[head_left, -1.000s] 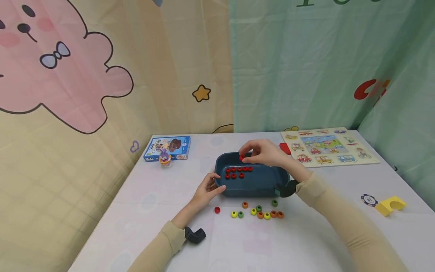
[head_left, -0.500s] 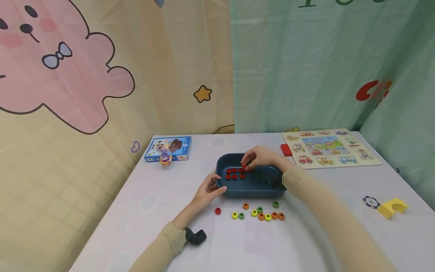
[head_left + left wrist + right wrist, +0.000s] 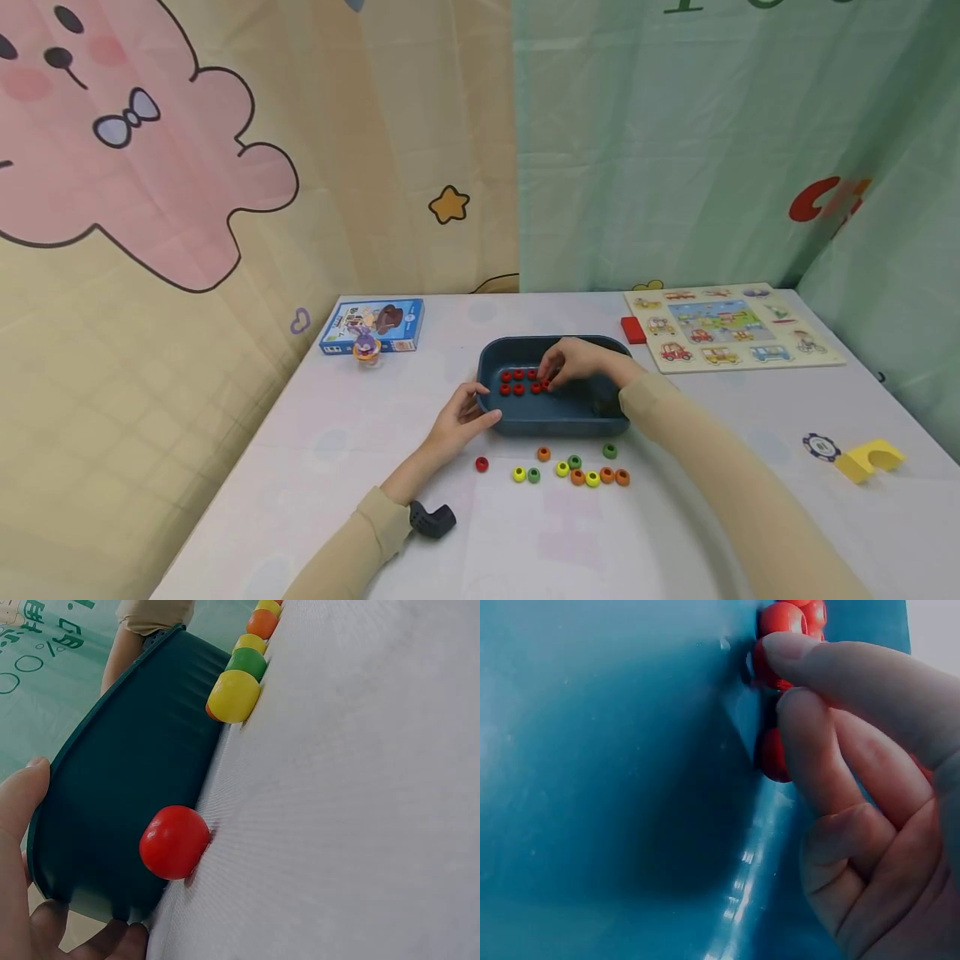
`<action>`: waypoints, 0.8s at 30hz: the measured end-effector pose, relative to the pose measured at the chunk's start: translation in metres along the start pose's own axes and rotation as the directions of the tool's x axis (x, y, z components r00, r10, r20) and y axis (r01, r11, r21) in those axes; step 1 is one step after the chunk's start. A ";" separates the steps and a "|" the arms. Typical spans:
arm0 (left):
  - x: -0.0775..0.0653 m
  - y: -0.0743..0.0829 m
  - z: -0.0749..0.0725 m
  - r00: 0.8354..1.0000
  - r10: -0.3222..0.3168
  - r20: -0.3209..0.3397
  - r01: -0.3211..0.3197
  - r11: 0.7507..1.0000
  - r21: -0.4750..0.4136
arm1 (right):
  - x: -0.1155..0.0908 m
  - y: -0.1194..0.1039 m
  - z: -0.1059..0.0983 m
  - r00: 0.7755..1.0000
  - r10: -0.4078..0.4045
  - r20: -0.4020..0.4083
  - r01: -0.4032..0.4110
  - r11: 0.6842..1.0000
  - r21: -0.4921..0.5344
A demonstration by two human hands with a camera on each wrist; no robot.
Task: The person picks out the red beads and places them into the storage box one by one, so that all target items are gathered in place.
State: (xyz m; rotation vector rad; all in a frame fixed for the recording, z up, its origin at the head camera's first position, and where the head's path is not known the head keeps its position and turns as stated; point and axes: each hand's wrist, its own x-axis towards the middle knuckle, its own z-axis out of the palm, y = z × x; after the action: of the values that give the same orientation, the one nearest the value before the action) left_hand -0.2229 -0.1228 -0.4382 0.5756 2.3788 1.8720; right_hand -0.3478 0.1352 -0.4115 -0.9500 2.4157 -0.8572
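Observation:
At the left end of a dark blue tray (image 3: 577,423), my left hand (image 3: 457,415) holds the wall, thumb at the near side and fingers around the end. My right hand (image 3: 579,361) reaches into the tray and pinches a red bead (image 3: 766,669) between thumb and index finger, low over the bottom. Two rows of red beads (image 3: 518,389) lie inside, partly hidden by the right hand. On the table in front of the tray sits one loose red bead (image 3: 175,842), with yellow beads (image 3: 519,474), green beads (image 3: 610,451) and orange beads (image 3: 543,454) to its right.
A blue box (image 3: 397,325) and a small purple figure (image 3: 366,346) stand at the back left. Back right are a red block (image 3: 633,330) and a picture puzzle board (image 3: 720,321). A round chip (image 3: 821,447) and a yellow arch block (image 3: 870,460) lie far right.
My right hand has come down from above the tray's far rim with the red bead, then shifted toward the nearer row. The left hand keeps its hold on the tray.

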 end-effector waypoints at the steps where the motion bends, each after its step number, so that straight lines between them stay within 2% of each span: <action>1: 0.000 0.001 0.000 1.000 0.010 0.000 -0.010 1.000 0.010 | 0.000 0.000 0.000 1.000 0.002 0.003 -0.002 1.000 -0.004; 8: 0.008 -0.026 -0.001 1.000 0.009 -0.015 -0.009 1.000 -0.004 | 0.000 0.000 0.002 1.000 0.000 0.015 0.000 1.000 0.008; 12: 0.008 -0.030 0.001 1.000 0.009 -0.025 -0.009 1.000 0.000 | -0.004 -0.002 -0.002 1.000 -0.003 0.004 0.003 0.999 0.048; 15: 0.008 -0.030 0.001 1.000 -0.003 -0.024 0.003 1.000 -0.002 | -0.009 -0.009 -0.013 0.999 -0.024 -0.047 0.028 0.995 0.091; 21: 0.008 -0.028 0.001 1.000 -0.002 -0.029 0.002 1.000 0.002 | -0.025 -0.042 -0.039 0.972 -0.115 -0.207 0.137 0.986 0.096; 24: 0.007 -0.023 0.000 1.000 0.000 -0.018 0.000 1.000 -0.008 | -0.043 -0.079 -0.040 0.950 -0.155 -0.271 0.191 0.975 0.114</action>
State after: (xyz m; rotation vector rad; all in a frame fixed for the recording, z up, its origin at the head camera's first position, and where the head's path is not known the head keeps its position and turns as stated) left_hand -0.2352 -0.1251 -0.4586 0.5611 2.3812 1.8936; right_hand -0.3040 0.1360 -0.3230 -1.0655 2.4719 -1.2690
